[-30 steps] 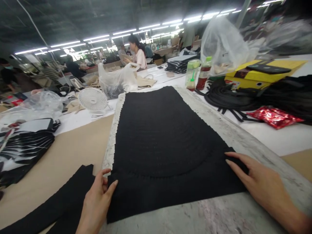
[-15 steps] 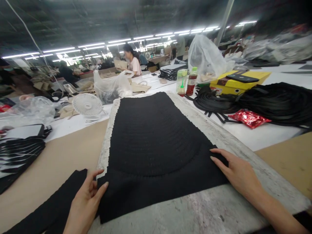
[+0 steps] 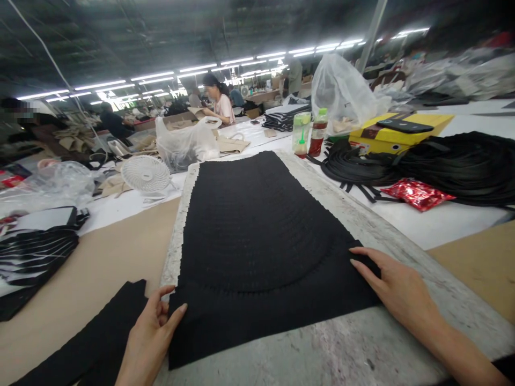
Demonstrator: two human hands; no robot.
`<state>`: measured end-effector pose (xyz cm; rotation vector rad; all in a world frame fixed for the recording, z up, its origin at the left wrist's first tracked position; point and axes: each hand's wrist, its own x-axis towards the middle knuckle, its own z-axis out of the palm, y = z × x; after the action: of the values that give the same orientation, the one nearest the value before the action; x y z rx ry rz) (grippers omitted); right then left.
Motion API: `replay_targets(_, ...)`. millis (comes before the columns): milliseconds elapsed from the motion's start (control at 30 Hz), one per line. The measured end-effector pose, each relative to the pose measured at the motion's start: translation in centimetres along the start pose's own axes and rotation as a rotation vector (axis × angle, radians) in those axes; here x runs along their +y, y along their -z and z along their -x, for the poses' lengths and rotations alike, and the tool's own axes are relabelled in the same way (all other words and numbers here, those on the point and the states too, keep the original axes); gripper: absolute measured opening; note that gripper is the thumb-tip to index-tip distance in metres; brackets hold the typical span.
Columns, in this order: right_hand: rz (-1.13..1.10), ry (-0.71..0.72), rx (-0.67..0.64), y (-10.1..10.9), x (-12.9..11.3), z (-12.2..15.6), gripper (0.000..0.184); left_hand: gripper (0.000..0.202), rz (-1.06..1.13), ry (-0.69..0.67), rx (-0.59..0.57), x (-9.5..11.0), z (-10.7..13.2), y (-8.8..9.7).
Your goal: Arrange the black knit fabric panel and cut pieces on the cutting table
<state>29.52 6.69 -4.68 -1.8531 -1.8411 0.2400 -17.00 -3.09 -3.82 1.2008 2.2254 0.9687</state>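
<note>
Several black fabric pieces lie overlapped in a staggered row on a grey, stained board, with stepped edges along both sides. The nearest piece lies on top at the front. My left hand holds its left edge, thumb on the upper face and index finger at the corner notch. At the right edge my right hand grips the same piece between thumb and fingers. The undersides of both grips are hidden. Another black fabric piece lies to the left of my left hand.
A white fan and a plastic bag stand beyond the board. Two bottles, one a red drink bottle, a yellow box, coiled black straps and a red packet are on the right. A co-worker sits farther back.
My left hand and the left edge of the nearest piece have shifted slightly right. My right hand keeps its grip, and the view has moved a little. The co-worker behind has lowered a beige item.
</note>
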Motion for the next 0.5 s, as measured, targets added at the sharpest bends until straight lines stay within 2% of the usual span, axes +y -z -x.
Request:
replay_targets(200, 0.013, 0.018, 0.007, -0.1, 0.0, 0.0, 0.046, 0.067, -0.026, -0.002, 0.001, 0.2, 0.4, -0.2)
replay_targets(367, 0.025, -0.054, -0.041, 0.5, -0.7, -0.1, 0.058, 0.057, -0.052, 0.010, -0.012, 0.1, 0.5, -0.4)
replay_targets(500, 0.079, -0.024, -0.025, -0.1, 0.6, -0.1, 0.061, 0.050, -0.058, 0.015, -0.016, 0.1, 0.6, -0.5)
